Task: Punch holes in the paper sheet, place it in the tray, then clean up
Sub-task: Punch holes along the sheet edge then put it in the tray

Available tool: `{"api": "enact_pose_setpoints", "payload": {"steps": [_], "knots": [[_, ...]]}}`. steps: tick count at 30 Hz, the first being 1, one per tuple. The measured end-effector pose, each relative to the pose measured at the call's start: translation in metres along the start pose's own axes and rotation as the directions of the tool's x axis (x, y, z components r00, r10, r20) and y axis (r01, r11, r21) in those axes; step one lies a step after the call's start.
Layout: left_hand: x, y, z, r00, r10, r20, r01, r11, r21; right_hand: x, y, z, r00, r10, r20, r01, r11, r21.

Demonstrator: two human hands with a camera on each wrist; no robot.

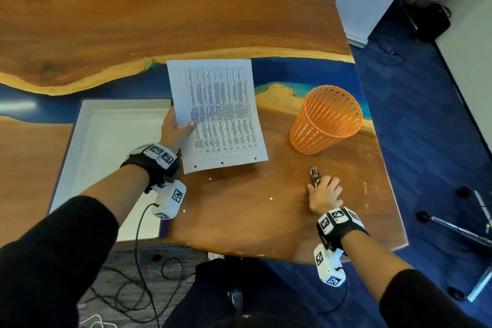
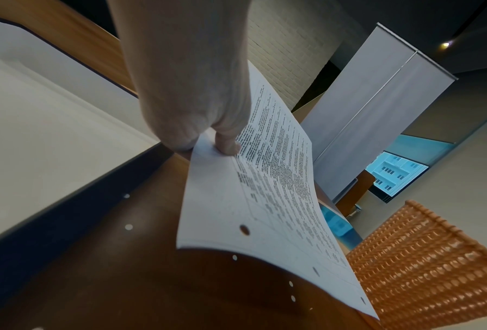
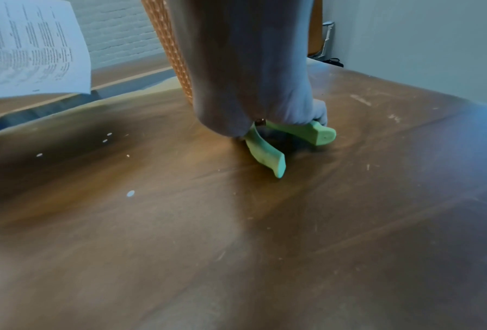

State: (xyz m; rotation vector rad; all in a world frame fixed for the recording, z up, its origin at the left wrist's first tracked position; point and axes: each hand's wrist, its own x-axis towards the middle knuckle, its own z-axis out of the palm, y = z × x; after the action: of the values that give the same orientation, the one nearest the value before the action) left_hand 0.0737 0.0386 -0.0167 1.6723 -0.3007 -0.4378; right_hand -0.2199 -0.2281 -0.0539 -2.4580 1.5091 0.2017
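My left hand pinches the left edge of a printed paper sheet and holds it off the wooden table, thumb on top. Three punched holes run along the sheet's near edge. The white tray lies just left of that hand, with nothing in it. A hole punch with green handles rests on the table at the right. My right hand lies over it, fingers curled round the upper handle. Several small white paper dots are scattered between the hands.
An orange mesh basket stands upright beyond the right hand, close to the table's right edge. The table's near edge runs just behind both wrists. Cables lie on the floor below. More paper dots lie beside the tray.
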Motion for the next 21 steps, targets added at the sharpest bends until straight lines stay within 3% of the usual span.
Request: {"api": "enact_pose_setpoints", "payload": {"steps": [5,7,10,12,15,18,21], "knots": [[-0.009,0.002,0.003,1.0,-0.023,0.006,0.023,1.0,0.004,0.005,-0.001,-0.007,0.998,0.035,0.051,-0.033,0.999,-0.041],[-0.012,0.003,0.003,1.0,-0.028,0.01,0.028,1.0,0.003,0.006,-0.013,-0.016,1.0,-0.009,0.01,0.01,1.0,-0.013],[-0.017,0.007,0.004,0.999,-0.041,0.022,0.041,0.999,-0.021,0.005,-0.046,-0.037,0.988,-0.137,-0.075,0.148,0.974,0.174],[-0.022,0.014,0.008,0.998,-0.045,0.046,0.047,0.998,-0.039,0.004,-0.072,-0.053,0.973,-0.229,-0.033,0.224,0.894,0.389],[-0.026,0.021,0.012,0.993,-0.067,0.095,0.072,0.996,-0.06,0.009,-0.108,-0.075,0.92,-0.372,0.121,0.162,0.644,0.748],[-0.026,0.024,0.014,0.99,-0.093,0.106,0.099,0.994,-0.048,0.015,-0.134,-0.094,0.851,-0.458,0.256,-0.005,0.481,0.876],[-0.029,0.032,0.019,0.99,-0.071,0.121,0.079,0.995,-0.065,0.02,-0.151,-0.104,0.825,-0.533,0.186,0.018,0.354,0.935]]}}
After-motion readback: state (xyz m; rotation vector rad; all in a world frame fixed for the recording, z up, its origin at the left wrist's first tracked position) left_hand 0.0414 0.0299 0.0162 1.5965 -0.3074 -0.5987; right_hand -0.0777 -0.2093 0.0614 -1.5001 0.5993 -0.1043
